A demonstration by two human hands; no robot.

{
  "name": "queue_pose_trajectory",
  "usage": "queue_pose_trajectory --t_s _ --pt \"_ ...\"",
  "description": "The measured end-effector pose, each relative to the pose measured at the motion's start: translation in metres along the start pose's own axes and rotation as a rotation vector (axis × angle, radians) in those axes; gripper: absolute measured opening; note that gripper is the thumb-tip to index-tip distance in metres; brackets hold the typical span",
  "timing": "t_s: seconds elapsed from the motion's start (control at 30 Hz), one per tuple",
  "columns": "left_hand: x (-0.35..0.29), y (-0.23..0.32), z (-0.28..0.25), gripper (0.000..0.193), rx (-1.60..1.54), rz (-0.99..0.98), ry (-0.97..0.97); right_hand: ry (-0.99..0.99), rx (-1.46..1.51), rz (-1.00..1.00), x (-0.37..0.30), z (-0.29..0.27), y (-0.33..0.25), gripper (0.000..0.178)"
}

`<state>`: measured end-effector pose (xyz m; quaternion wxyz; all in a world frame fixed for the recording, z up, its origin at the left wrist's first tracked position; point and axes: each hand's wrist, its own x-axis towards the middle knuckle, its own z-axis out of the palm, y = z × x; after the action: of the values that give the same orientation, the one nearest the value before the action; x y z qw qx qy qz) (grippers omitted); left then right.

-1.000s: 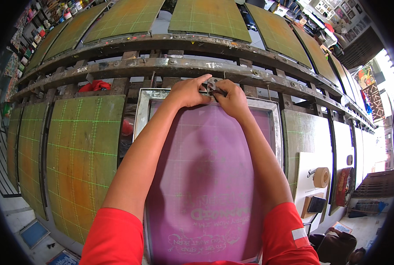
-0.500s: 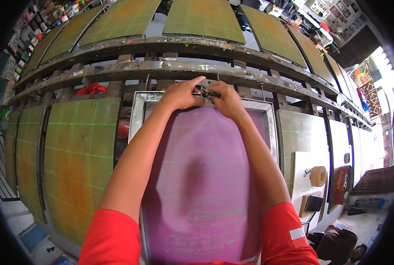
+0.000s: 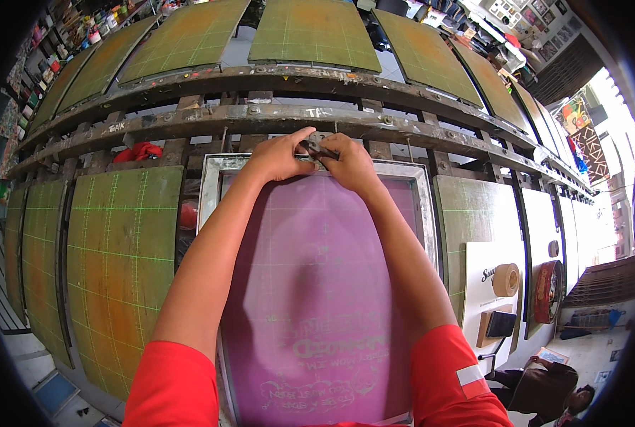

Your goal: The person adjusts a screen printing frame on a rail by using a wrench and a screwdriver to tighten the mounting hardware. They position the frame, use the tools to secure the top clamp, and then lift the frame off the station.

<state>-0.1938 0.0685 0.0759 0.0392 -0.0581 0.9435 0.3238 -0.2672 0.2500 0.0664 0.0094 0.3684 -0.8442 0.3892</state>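
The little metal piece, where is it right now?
In the head view, the metal piece is near the top middle, between the left hand and right hand, at the far edge of the purple screen's pale frame.

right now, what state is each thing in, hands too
left hand, fingers bent at grey metal fitting, grip unclear
right hand, fingers bent at same fitting, grip unclear
purple mesh screen in silver metal frame, laid flat
red cloth, bunched up
round tan tape roll, resting on white rectangular board
green gridded board at left, orange-stained
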Motion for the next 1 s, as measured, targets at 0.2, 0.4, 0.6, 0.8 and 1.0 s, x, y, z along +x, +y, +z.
queue_pose_trajectory --t_s 0.2,0.4,0.6,0.8,1.0 --pt "-0.002 -0.001 0.000 0.093 0.004 -0.017 0.004 -0.017 -0.077 0.123 -0.003 0.003 -0.014 0.023" --pt "-0.002 0.000 0.000 0.092 0.008 0.005 0.013 0.038 -0.008 -0.016 -0.003 0.000 -0.005 0.020" --pt "-0.003 -0.001 -0.001 0.093 0.001 -0.008 0.009 0.051 -0.072 0.092 -0.005 0.004 -0.015 0.019" --pt "-0.001 -0.001 0.001 0.093 -0.012 0.004 0.029 0.048 0.017 0.075 -0.002 0.002 -0.012 0.021" --pt "-0.003 -0.003 -0.001 0.091 -0.017 0.010 -0.004 0.080 -0.065 0.042 -0.005 0.009 -0.003 0.023"
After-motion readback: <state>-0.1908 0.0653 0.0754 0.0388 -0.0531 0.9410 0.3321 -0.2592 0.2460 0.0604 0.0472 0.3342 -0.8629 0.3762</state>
